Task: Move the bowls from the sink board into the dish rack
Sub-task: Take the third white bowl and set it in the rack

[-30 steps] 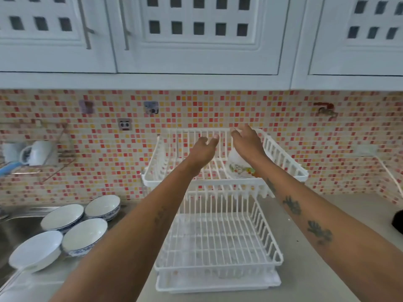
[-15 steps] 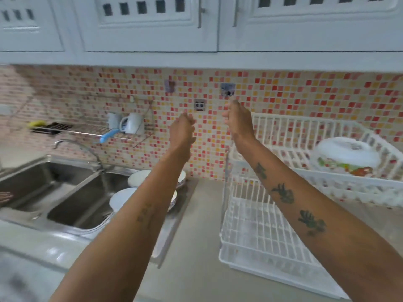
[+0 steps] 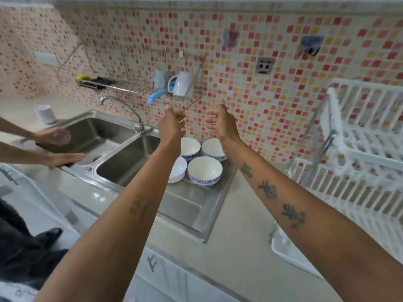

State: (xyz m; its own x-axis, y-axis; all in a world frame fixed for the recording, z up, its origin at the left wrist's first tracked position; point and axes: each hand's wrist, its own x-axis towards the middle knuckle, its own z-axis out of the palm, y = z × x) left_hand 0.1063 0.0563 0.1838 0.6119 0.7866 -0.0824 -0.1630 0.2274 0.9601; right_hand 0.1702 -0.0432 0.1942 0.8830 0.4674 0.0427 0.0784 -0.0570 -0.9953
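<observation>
Head view: both hands hover empty above four bowls (image 3: 204,171) on the sink board (image 3: 196,205), left hand (image 3: 171,125) loosely curled, right hand (image 3: 222,124) spread wide; rack (image 3: 359,149) stands far right.

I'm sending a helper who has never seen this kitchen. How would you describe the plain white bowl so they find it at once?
Start at the steel double sink and go to the drainboard on its right, where four bowls sit clustered near the tiled wall. The plain white bowl is the front-left one, nearest the basin. It alone is plain white outside; the others show blue patterns.
</observation>
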